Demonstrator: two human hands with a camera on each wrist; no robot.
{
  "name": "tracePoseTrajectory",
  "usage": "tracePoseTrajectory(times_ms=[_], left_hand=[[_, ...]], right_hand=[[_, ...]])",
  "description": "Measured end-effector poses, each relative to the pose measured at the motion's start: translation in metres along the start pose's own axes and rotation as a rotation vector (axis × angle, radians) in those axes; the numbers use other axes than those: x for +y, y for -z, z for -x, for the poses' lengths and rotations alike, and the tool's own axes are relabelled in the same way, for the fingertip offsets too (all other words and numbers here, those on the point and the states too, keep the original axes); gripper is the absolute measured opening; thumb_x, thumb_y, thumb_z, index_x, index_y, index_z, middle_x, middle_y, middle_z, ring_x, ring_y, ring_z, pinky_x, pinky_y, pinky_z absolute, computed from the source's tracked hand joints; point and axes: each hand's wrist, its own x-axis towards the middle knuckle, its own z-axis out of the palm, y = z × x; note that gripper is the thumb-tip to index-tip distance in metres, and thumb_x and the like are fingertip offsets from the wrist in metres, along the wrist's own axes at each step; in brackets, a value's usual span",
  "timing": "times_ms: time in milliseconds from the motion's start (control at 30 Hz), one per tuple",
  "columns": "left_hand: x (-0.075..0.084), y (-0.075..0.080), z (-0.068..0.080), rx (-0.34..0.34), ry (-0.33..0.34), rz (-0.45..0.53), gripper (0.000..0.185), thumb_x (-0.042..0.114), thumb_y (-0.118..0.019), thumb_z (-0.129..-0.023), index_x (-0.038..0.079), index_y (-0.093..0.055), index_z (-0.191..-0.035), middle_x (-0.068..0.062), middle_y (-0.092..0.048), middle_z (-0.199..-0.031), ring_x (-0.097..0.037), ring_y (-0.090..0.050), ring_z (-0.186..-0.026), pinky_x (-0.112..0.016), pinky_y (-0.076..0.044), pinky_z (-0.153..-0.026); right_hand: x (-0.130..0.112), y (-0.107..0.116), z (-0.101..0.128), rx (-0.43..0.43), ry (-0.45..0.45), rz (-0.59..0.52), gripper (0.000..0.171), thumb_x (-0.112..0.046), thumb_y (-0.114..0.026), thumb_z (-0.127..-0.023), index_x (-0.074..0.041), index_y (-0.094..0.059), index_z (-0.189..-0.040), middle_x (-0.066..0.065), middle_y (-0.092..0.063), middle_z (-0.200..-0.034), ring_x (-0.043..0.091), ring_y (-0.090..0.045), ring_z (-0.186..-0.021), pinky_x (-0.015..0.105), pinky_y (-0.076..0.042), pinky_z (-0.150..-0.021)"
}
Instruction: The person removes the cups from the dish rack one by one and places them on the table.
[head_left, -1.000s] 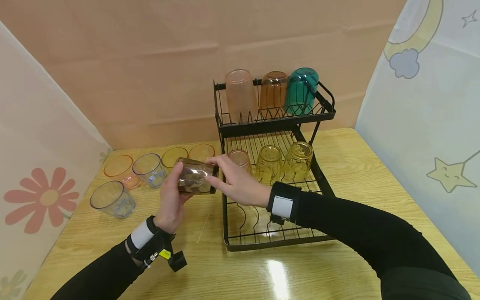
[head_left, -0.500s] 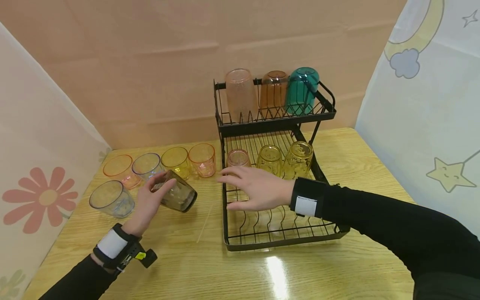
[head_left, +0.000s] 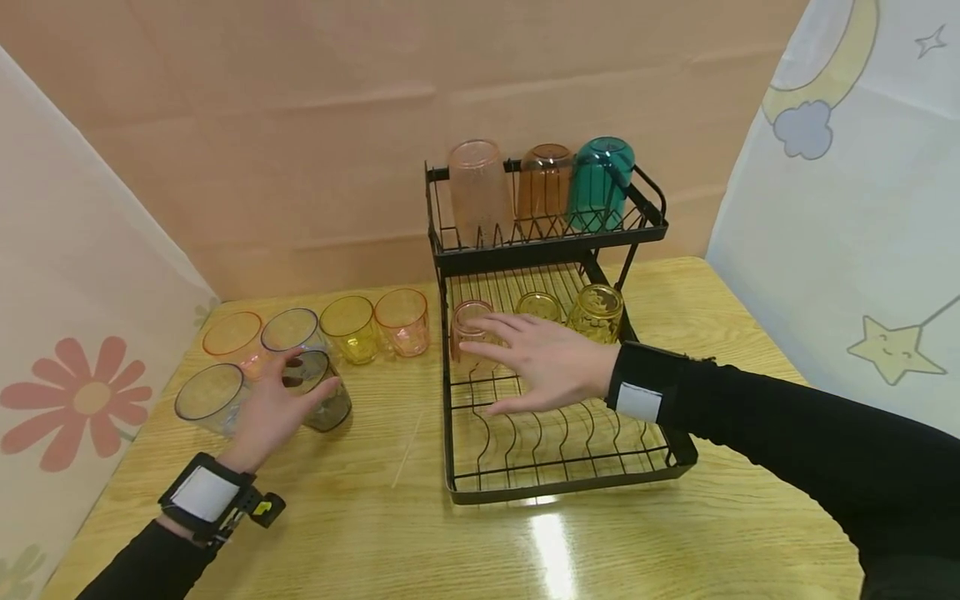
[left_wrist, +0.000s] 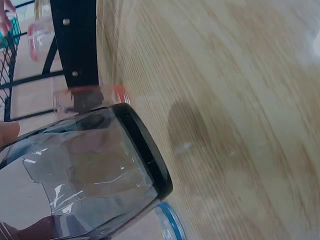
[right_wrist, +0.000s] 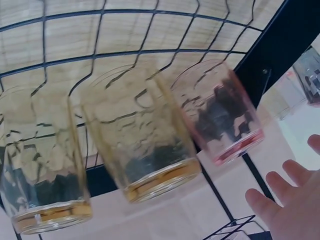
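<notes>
My left hand holds a dark smoky-grey glass by its upper part, thumb on one side and fingers on the other. Seen from the left wrist, the glass leans with its thick base close over the wooden table, which shows a dark shadow. My right hand is spread over the lower tier of a black dish rack and grips nothing. Its fingertips overlap an upside-down pink glass in the head view. Beside that, two yellow glasses also stand upside down.
On the table at left stand a clear bluish glass, an orange-rimmed one, a blue-rimmed one, a yellow one and a pink-orange one. The upper tier bears pink, brown and teal glasses.
The grey glass, first in both hands, has passed to my left hand alone and moved left and down toward the other glasses. My right hand has let go and drawn back right.
</notes>
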Motion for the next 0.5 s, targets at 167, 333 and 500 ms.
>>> tracePoseTrajectory(times_ms=[167, 333, 500], left_hand=[[-0.008, 0.002, -0.001, 0.030, -0.012, -0.033, 0.086, 0.049, -0.070, -0.086, -0.005, -0.035, -0.143, -0.029, -0.045, -0.130, -0.044, -0.054, -0.103, -0.053, -0.046, -0.074], [-0.016, 0.001, -0.005, 0.056, -0.028, -0.067, 0.088, 0.049, -0.071, -0.085, -0.008, -0.034, -0.142, -0.031, -0.042, -0.127, -0.047, -0.050, -0.106, -0.055, -0.046, -0.072], [-0.025, 0.000, -0.007, 0.089, -0.039, -0.109, 0.089, 0.047, -0.072, -0.085, -0.010, -0.033, -0.141, -0.030, -0.040, -0.123, -0.045, -0.047, -0.105, -0.052, -0.045, -0.067]], right_hand=[[0.009, -0.002, 0.000, 0.012, -0.030, 0.046, 0.087, -0.072, -0.042, -0.090, -0.019, -0.024, -0.156, 0.015, -0.016, -0.159, 0.035, -0.015, -0.145, 0.056, -0.020, -0.111], [0.015, -0.003, -0.002, 0.039, -0.050, 0.074, 0.086, -0.073, -0.041, -0.089, -0.020, -0.025, -0.156, 0.015, -0.017, -0.159, 0.035, -0.019, -0.143, 0.058, -0.024, -0.109], [0.019, -0.003, -0.007, 0.042, -0.065, 0.075, 0.087, -0.071, -0.045, -0.089, -0.018, -0.025, -0.155, 0.015, -0.016, -0.159, 0.035, -0.018, -0.143, 0.057, -0.023, -0.110]])
